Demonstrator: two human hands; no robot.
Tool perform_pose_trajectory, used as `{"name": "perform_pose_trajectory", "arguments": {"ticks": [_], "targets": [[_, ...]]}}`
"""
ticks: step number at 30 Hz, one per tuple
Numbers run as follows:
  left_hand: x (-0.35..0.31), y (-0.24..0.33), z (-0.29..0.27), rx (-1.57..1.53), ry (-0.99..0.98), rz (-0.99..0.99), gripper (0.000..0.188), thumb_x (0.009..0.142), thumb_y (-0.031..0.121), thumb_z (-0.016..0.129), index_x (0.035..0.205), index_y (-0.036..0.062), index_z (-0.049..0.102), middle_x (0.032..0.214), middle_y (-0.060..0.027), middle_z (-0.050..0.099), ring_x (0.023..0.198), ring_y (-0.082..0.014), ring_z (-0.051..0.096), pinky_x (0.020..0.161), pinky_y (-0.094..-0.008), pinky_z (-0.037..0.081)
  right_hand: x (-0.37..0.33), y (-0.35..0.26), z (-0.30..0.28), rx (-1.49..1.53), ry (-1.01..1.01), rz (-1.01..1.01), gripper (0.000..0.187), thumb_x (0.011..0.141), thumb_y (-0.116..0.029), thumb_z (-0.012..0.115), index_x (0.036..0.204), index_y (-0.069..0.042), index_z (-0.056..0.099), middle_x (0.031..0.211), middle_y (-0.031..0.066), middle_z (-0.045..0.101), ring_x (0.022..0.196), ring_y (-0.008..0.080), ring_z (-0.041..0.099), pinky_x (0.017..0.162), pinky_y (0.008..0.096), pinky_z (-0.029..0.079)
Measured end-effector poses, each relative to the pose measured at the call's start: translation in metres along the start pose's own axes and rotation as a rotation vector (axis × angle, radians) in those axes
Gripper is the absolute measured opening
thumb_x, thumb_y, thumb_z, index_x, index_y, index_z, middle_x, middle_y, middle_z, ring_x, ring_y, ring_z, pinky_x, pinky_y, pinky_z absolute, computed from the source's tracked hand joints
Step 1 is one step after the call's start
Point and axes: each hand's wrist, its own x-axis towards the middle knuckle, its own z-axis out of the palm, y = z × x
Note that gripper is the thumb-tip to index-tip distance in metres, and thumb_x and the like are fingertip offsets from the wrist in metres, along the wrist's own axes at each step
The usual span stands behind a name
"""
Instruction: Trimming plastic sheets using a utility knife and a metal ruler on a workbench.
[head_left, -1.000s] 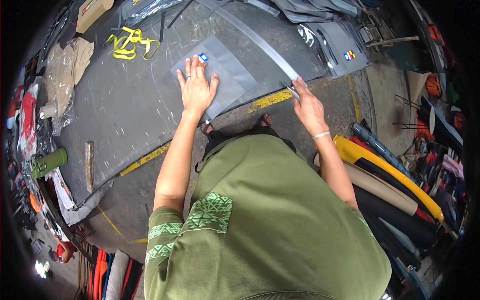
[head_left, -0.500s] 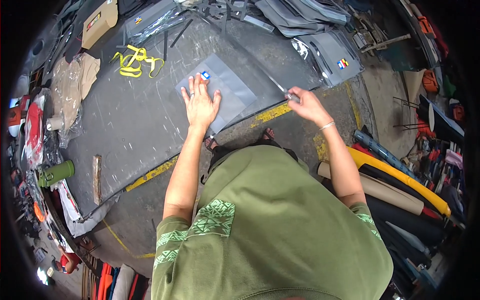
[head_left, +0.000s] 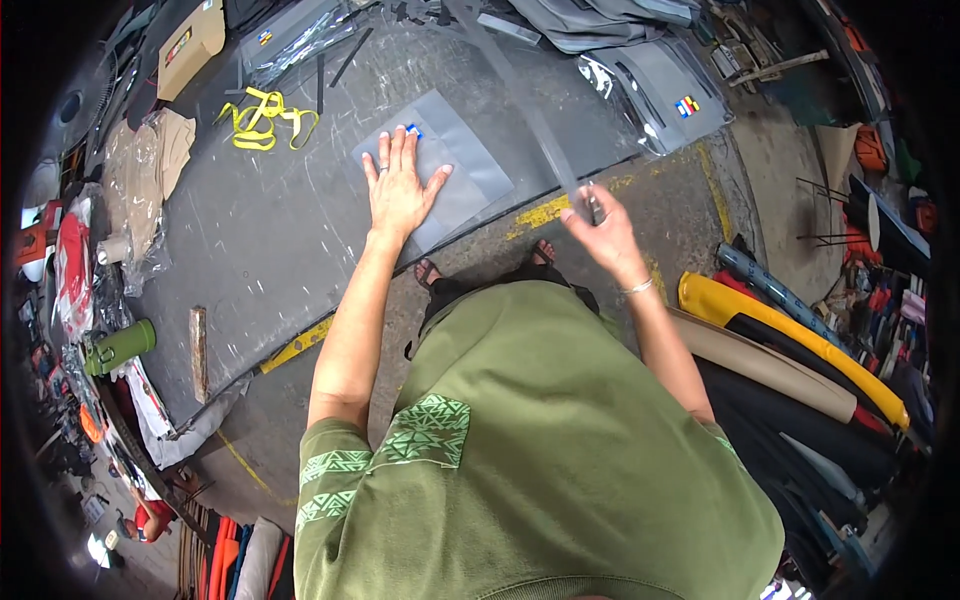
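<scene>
My left hand (head_left: pixel 398 195) lies flat with its fingers apart on translucent grey plastic sheets (head_left: pixel 468 165) at the table's near edge. Its fingertips partly cover a small blue-and-white label (head_left: pixel 416 131). To the right, my right hand (head_left: pixel 606 236) is closed around the near end of a long, flat grey strip (head_left: pixel 532 110) that looks like a ruler. The strip slants away over the table toward the far side and is smeared by motion. Something small and dark (head_left: pixel 597 208) shows between the right fingers; its kind I cannot make out.
A yellow strap (head_left: pixel 262 122) lies tangled on the dark table (head_left: pixel 270 220). Grey pouches (head_left: pixel 665 95) are at the far right, a cardboard box (head_left: pixel 192 48) far left. A wooden stick (head_left: pixel 198 355) and green bottle (head_left: pixel 120 347) sit near left. Rolls (head_left: pixel 770 370) stand right of me.
My right hand has moved slightly nearer to me, and the strip has turned so its broad face shows. My left hand stays pressed on the sheets, its thumb spread farther out.
</scene>
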Motion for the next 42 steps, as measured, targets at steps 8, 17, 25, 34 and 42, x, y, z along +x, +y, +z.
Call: {"name": "perform_pose_trajectory", "arguments": {"ticks": [8,17,25,34,42], "targets": [[0.023,0.011,0.011,0.045,0.037,0.041,0.084,0.099,0.065,0.050,0.157,0.0064,0.037,0.168,-0.0123,0.030,0.158,-0.0331,0.021,0.125,-0.0634,0.013,-0.041,0.034,0.042,-0.211,-0.140,0.049,0.041,0.084,-0.027,0.082,0.114,-0.008,0.061,0.088,0.0158,0.070,0.085,0.0311,0.073,0.076,0.0405,0.055],[0.028,0.009,0.012,0.061,0.027,0.060,0.087,0.097,0.068,0.051,0.157,0.0075,0.037,0.168,-0.0124,0.030,0.158,-0.0320,0.020,0.125,-0.0630,0.012,-0.048,0.049,0.030,-0.096,-0.064,0.106,0.046,0.087,-0.029,0.081,0.119,-0.002,0.061,0.111,0.0164,0.067,0.103,0.0262,0.066,0.089,0.0381,0.052],[0.026,0.006,0.011,0.085,0.008,0.056,0.095,0.093,0.074,0.052,0.159,0.0074,0.034,0.169,-0.0129,0.029,0.159,-0.0322,0.017,0.125,-0.0638,0.011,-0.043,0.034,0.010,-0.051,-0.087,0.338,0.049,0.105,-0.048,0.057,0.117,0.000,0.062,0.085,0.0082,0.070,0.071,0.0182,0.065,0.071,0.0328,0.052],[0.032,0.008,0.012,0.077,-0.002,0.087,0.093,0.095,0.072,0.052,0.158,0.0062,0.035,0.168,-0.0134,0.028,0.158,-0.0339,0.018,0.123,-0.0664,0.014,-0.016,0.040,0.050,-0.091,-0.149,0.095,0.048,0.099,-0.042,0.064,0.136,-0.011,0.061,0.115,0.0250,0.071,0.110,0.0419,0.068,0.094,0.0447,0.053],[0.058,0.027,-0.011,0.115,-0.095,0.004,0.070,0.101,0.059,0.052,0.146,0.0049,0.050,0.152,-0.0159,0.048,0.146,-0.0360,0.040,0.114,-0.0611,0.035,-0.035,0.052,0.047,-0.073,-0.163,0.117,0.046,0.099,-0.039,0.065,0.139,-0.016,0.061,0.120,0.0211,0.071,0.112,0.0404,0.068,0.096,0.0436,0.053]]}}
